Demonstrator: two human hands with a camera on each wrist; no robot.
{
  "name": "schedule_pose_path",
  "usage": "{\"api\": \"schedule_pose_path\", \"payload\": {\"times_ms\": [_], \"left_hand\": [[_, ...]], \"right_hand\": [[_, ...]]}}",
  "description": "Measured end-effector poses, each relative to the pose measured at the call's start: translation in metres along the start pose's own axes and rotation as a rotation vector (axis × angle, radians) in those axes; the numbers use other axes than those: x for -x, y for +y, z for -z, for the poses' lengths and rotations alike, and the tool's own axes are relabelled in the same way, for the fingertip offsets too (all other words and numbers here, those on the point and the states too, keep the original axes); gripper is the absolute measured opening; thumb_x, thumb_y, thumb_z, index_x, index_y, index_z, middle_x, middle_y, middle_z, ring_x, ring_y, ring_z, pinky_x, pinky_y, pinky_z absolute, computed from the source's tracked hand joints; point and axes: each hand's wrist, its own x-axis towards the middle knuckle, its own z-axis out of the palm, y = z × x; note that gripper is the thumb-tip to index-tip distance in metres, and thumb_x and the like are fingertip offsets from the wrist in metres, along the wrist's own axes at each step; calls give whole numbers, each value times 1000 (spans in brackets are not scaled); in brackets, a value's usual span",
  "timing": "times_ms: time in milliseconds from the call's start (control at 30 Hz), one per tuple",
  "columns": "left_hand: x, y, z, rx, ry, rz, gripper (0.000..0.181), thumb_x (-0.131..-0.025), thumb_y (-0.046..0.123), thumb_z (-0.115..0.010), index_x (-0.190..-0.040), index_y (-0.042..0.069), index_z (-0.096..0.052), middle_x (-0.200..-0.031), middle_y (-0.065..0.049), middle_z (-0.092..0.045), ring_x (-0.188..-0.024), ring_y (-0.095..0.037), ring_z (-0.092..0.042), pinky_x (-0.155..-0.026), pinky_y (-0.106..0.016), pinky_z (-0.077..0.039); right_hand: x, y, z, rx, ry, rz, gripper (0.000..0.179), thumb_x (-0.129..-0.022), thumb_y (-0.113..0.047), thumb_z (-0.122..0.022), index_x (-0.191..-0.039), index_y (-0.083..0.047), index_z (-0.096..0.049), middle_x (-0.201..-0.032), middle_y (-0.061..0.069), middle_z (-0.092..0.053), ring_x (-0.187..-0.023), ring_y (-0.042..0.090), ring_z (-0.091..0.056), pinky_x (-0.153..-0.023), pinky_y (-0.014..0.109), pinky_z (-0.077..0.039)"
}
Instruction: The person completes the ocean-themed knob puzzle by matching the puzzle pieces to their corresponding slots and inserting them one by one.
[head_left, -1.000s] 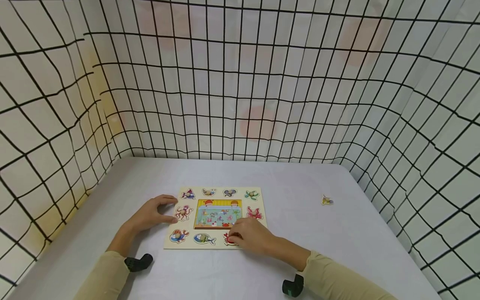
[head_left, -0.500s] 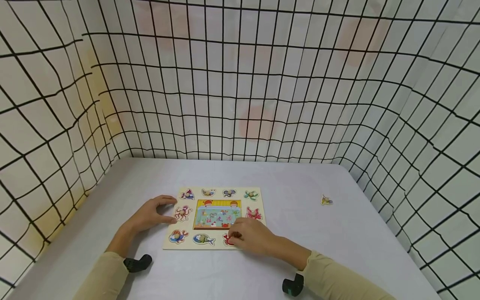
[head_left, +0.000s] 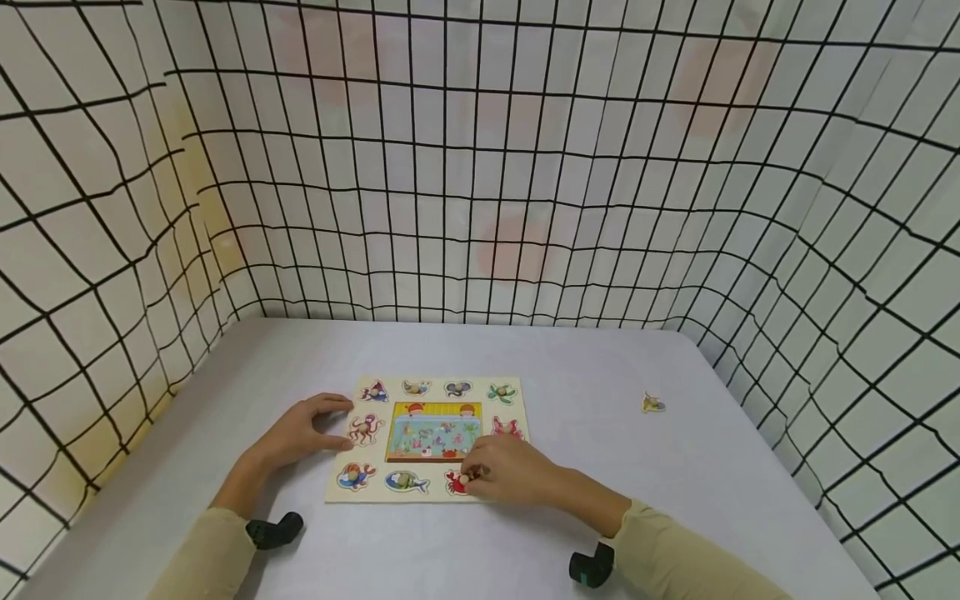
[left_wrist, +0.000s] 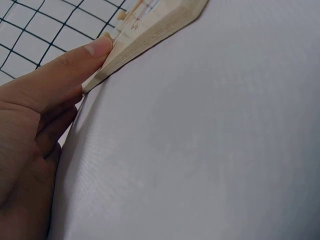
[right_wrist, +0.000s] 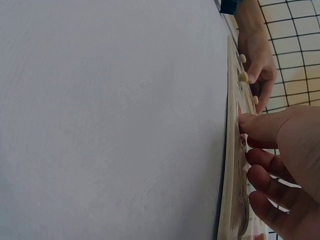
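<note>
In the head view a wooden peg puzzle board (head_left: 334,492) with sea-animal pieces lies on the table. My left hand (head_left: 298,429) rests against its left edge, thumb and fingers apart. In the left wrist view the left thumb (left_wrist: 82,60) touches the board's edge. My right hand (head_left: 513,471) is over the lower right corner, with thumb and fingertips at the red crab piece (head_left: 454,483). The crab's knob shows at the fingertips, and the hand covers the corner behind it. The right wrist view shows the right thumb (right_wrist: 260,127) low against the board, other fingers curled.
A small loose puzzle piece (head_left: 653,403) with a knob lies on the white table (head_left: 600,467), right of the board. Black netting (head_left: 480,200) over pale walls encloses the back and both sides. A black device (head_left: 276,531) is strapped at each wrist.
My right hand has shifted slightly right, and more of the crab and its knob shows at the fingertips. The left hand stays at the board's edge. The loose piece has not moved.
</note>
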Motion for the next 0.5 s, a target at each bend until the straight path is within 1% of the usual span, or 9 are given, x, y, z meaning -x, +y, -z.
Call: {"api": "schedule_pose_path", "payload": {"times_ms": [67,167,267,367,500], "left_hand": [[0,0,0,-1,3,-5,73,-77,36,-93,-135,2,-66,-147,-23,-52,-143,-48,-36,-117,-66,-25],[0,0,0,-3,3,-1,73,-77,36,-93,-135,2,-66,-148,-23,-52,-143,-48,-36,-117,-66,-25],[0,0,0,-4,4,-4,72,-77,35,-93,-135,1,-66,-147,-23,-52,-143,-49,-36,-116,-67,-25],[0,0,1,-5,5,-13,72,-77,35,-93,-134,1,-66,-147,-23,-52,-143,-49,-37,-116,-67,-25],[-1,0,1,-6,1,-16,72,-77,35,-93,-135,2,-66,-148,-23,-52,-143,-49,-36,-116,-67,-25]], "right_hand": [[1,2,1,0,0,-6,13,-93,-27,-76,-103,-20,-81,-96,-17,-66,-84,2,-55,-76,21,-48],[4,7,2,-3,6,-1,15,-92,-26,-75,-104,-20,-81,-100,-16,-68,-86,2,-56,-76,21,-50],[7,12,5,-12,22,-1,15,-91,-23,-74,-104,-19,-81,-99,-15,-69,-83,2,-57,-74,21,-51],[11,16,8,-10,37,-28,16,-91,-23,-75,-105,-18,-81,-97,-16,-68,-81,1,-57,-75,21,-52],[17,19,16,32,50,-54,19,-92,-26,-76,-107,-16,-81,-98,-16,-69,-88,2,-60,-84,29,-54]]}}
